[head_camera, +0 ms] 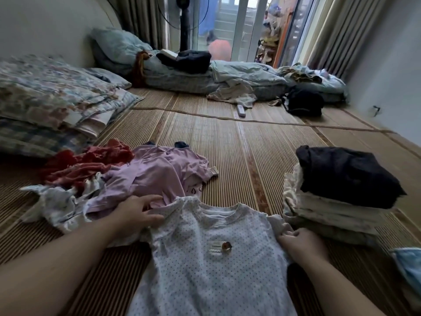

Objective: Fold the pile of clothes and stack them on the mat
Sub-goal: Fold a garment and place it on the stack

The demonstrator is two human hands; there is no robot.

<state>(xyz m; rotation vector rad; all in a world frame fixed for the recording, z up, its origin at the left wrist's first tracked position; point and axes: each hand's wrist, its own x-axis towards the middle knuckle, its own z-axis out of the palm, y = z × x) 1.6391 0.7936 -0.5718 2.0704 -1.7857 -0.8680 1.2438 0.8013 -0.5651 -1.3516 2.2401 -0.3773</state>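
Woven mat [239,156]: striped, straw-coloured, lying under all the clothes.
Dotted shirt [205,277]: white with small dark dots, spread front-up on the mat straight ahead of the person, neckline pointing away, a small patch [222,247] on the chest.
Left hand [139,213]: at the shirt's shoulder on the person's left, thumb and fingers closed on the fabric there.
Right hand [300,245]: at the opposite sleeve, fingers curled, pinching its edge.
Unfolded pile: on the mat left of the shirt; a lilac garment [155,174] touches the shirt's shoulder, a red garment [91,163] lies behind it, a pale printed garment [59,201] lies nearer.
Folded stack [330,215]: right of the shirt, just beside the right hand; pale pieces below, a dark garment [346,176] on top.
Bedding [57,99]: floral quilts piled at the far left.
Remote control [241,110]: farther back on the mat, near a black bag [305,101].
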